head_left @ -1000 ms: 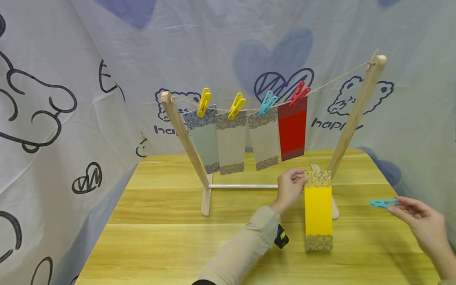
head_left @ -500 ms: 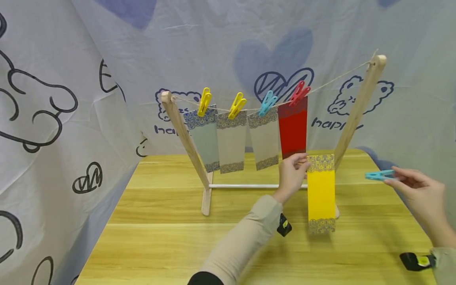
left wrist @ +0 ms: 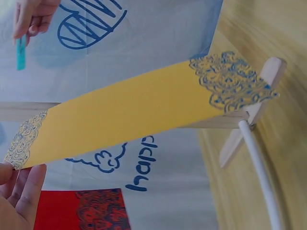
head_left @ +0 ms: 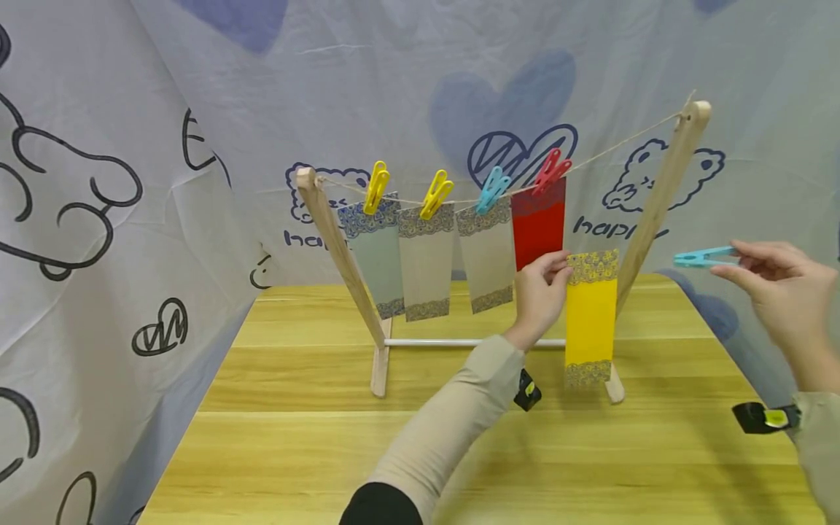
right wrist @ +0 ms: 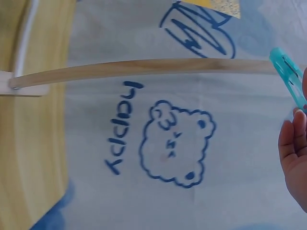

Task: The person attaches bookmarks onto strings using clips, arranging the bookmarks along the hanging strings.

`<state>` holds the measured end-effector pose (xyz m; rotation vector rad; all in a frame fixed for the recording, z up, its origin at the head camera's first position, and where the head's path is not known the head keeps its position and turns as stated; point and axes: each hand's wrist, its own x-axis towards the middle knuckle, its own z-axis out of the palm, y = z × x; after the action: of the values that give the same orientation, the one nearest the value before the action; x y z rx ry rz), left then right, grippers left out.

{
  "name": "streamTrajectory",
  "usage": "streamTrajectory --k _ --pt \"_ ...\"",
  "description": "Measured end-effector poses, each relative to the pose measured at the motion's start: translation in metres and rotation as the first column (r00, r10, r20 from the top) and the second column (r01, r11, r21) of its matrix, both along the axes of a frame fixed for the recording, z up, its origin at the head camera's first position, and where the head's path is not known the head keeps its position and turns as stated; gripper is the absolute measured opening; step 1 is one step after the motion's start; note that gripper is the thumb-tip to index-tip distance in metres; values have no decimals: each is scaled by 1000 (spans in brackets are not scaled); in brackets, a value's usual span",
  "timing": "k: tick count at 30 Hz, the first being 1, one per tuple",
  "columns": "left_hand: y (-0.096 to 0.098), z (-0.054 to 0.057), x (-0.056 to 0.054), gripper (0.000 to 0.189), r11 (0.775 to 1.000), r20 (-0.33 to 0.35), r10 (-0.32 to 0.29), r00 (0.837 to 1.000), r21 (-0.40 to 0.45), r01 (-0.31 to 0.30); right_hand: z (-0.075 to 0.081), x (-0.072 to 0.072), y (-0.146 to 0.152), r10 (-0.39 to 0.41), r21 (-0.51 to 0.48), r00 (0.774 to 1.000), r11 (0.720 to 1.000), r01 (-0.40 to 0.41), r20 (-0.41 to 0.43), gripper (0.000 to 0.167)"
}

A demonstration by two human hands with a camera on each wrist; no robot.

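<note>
My left hand [head_left: 541,295] pinches the upper left corner of a yellow card [head_left: 590,321] with patterned bands at both ends. The card hangs upright in front of the rack's right post, below the string. In the left wrist view the same card [left wrist: 124,108] stretches away from the fingertips. Off to the right, my right hand [head_left: 787,292] holds a light blue clothespin [head_left: 704,257] between thumb and fingers, its tip pointing left. That clothespin [right wrist: 287,74] also shows at the right edge of the right wrist view. Card and clothespin are apart.
A string runs between the rack's left post [head_left: 341,255] and right post [head_left: 666,197]. Several cards hang from it by clothespins, the red card [head_left: 539,226] being rightmost under a red clothespin [head_left: 551,173]. A white rod [head_left: 446,343] joins the feet on the wooden table [head_left: 295,452].
My left hand has risen with the yellow card, lifting it from low over the table to beside the red card. My right hand has also moved up with the blue clothespin.
</note>
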<state>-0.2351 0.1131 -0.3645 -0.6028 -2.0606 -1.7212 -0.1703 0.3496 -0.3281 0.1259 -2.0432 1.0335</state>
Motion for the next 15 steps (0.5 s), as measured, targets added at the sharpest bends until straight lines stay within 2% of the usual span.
streamTrajectory --k 4,9,15 --pt "1 8 -2 20 1000 -17 14 1000 -1 -14 18 -6 -4 2 8 1000 1000 -1 -17 32" --pt "4 18 -4 19 999 -56 40 998 -16 -41 41 -14 -11 40 37 995 999 -36 -93 29" --pt "6 30 -7 18 998 -86 55 995 19 -53 70 -23 -21 50 56 990 997 -44 -129 27"
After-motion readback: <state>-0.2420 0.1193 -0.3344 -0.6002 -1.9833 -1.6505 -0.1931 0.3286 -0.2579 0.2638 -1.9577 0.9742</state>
